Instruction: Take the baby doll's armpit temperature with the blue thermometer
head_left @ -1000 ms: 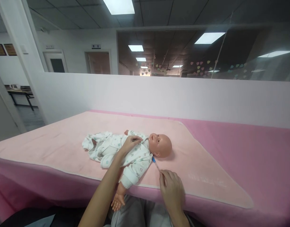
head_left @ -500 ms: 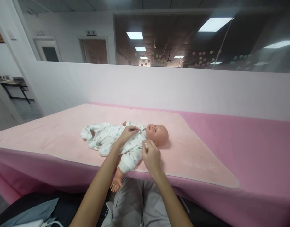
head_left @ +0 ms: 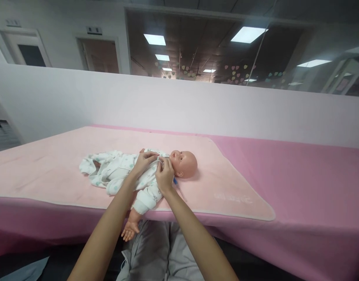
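Observation:
A baby doll [head_left: 187, 164] lies on its back, head to the right, on a peach mat [head_left: 226, 191]. It wears a white baby romper [head_left: 147, 179] with a small green print. At the chest, just below the neck, my left hand [head_left: 144, 162] pinches the romper's front edge. Close beside it my right hand [head_left: 165, 171] has its fingers closed on the same neckline. The fabric between the fingertips is mostly hidden. A small blue piece with a thin pale stem [head_left: 176, 181] shows behind my right wrist; its kind is unclear.
Pink cloth [head_left: 314, 187] covers the table under the mat. A low white wall [head_left: 179, 105] with a window above stands behind it. The doll's near arm [head_left: 131, 226] hangs over the front edge, above my lap.
My right hand has moved left and up from beside the doll's shoulder to the neckline, meeting my left hand. The view has shifted right, and the blue piece has come into sight.

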Motion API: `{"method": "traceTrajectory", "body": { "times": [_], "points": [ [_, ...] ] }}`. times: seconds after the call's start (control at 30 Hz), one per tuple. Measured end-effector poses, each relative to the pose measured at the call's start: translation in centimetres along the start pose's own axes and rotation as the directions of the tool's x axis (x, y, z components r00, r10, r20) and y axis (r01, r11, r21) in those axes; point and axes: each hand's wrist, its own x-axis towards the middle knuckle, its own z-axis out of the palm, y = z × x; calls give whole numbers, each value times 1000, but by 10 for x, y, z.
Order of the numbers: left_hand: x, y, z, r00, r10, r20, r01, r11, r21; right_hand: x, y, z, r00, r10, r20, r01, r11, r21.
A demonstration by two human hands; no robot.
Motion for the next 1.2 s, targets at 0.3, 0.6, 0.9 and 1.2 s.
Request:
{"method": "traceTrajectory", "body": {
  "times": [0.3,0.6,0.9,1.2],
  "points": [
    [-2,8,0,995,-84,60,92,987,-134,3,7,6,999,2,-43,2,996,92],
    [-1,6,-5,995,-72,75,78,993,-89,3,6,4,999,0,-42,3,997,75],
    [-7,16,-8,967,-64,245,100,985,-138,0,9,5,998,43,-46,-40,997,68],
    [-6,14,-7,970,-136,203,160,981,-107,0,11,5,999,38,2,-38,999,21]
  ]
}}
